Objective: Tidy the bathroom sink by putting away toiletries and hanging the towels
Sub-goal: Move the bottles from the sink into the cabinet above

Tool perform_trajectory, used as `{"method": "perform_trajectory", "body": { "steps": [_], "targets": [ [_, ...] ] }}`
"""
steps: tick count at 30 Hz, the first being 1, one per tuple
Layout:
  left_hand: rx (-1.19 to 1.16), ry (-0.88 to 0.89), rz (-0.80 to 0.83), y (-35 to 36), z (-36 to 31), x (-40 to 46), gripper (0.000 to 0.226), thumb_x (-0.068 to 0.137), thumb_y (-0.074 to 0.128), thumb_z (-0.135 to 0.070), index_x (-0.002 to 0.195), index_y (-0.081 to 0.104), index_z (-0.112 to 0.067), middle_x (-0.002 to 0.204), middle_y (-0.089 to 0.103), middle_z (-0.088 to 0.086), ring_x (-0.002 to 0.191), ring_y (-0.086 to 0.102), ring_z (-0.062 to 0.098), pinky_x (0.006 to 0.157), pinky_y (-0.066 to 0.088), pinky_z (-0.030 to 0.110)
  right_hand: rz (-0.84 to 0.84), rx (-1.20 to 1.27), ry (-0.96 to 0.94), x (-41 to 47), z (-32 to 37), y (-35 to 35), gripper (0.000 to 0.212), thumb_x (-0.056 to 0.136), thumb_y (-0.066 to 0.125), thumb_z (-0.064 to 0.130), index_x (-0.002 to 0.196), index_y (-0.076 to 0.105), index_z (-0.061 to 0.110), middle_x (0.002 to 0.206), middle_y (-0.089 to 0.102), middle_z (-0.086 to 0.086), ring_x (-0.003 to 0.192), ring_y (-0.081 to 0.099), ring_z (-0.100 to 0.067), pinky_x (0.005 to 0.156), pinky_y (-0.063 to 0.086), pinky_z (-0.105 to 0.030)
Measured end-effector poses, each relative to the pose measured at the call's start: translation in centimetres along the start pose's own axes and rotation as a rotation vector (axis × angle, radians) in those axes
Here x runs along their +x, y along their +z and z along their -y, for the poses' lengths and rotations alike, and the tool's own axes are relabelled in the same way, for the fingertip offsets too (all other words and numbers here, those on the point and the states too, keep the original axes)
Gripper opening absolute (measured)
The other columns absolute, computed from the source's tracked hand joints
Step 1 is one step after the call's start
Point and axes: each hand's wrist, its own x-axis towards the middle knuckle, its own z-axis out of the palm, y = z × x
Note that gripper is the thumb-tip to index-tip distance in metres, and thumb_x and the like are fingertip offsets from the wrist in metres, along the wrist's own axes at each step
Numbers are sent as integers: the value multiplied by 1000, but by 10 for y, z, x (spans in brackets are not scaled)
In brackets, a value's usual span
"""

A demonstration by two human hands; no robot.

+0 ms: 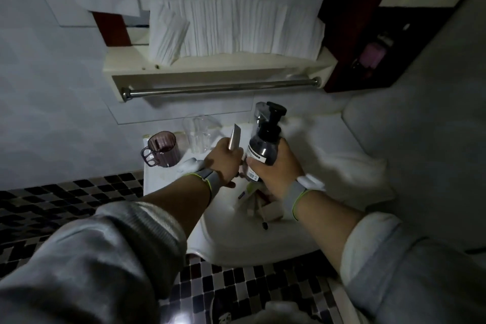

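1. Your right hand (273, 166) was wrapped round the dark pump bottle (264, 143), thumb across its white label, holding it upright but slightly tilted above the sink (236, 242).
2. Your left hand (223, 160) was curled round a small tube (233, 137), whose flat crimped end stuck up past your knuckles.
3. The tube and bottle were just beside each other, and your two hands were close together over the back of the basin.
4. A tap (260, 110) stood behind the bottle, partly hidden by the black pump head.
5. On the sink's left ledge sat a purple mug (160, 148) with its handle facing you, and a clear cup (197, 137) just to its right; both stood upright.
6. In the basin below your hands lay several small toiletries (260, 208); they were too dim and blurred for you to tell apart.
7. A white towel (347, 168) lay crumpled over the right side of the sink, blurred.
8. The rail (221, 88) under the cream shelf (210, 67) was bare, and a ribbed white cloth (236, 29) hung down onto the shelf above it.
9. You wore grey bands on both wrists and grey sleeves pushed up your forearms.
10. Dark mosaic tiles (65, 197) covered the floor around the sink.
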Motion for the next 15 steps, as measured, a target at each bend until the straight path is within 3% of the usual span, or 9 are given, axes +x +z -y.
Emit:
{"method": "perform_trajectory", "body": {
  "steps": [3,6,10,13,15],
  "targets": [
    [96,72,-10,7,-17,5,25,100,44,-34,123,43,-26,97,65,11,85,67,31,64,63,46,-38,-2,2,3,-1,-22,58,74,79,40,123,47,40,111,66,19,102,65,-4,93,54,-32],
    [223,165,-16,17,-35,10,32,100,44,-42,125,46,-21,97,66,11,84,66,29,79,60,49,-77,7,-9,10,-4,-42,61,74,80,39,126,48,36,112,67,18,102,65,-3,94,54,-34],
    [406,277,-11,38,-65,14,39,97,42,-52,113,55,-18,105,69,10,96,63,34,86,51,41,-112,-63,-26,25,-6,-76,64,71,78,49,125,45,44,112,65,19,102,65,-8,92,55,-37],
    [439,302,-24,63,-93,22,54,79,35,-65,114,54,-28,102,70,8,97,63,35,90,51,47,-136,-78,-41,43,-8,-109,65,67,77,54,122,43,49,113,66,18,103,65,-10,91,55,-40],
    [394,296,-18,72,-104,28,43,76,39,-60,110,50,-36,105,67,10,94,64,34,89,52,50,-155,-84,-53,53,-8,-121,65,68,78,52,123,45,46,113,66,18,103,65,-8,92,55,-38]
  ]
}}
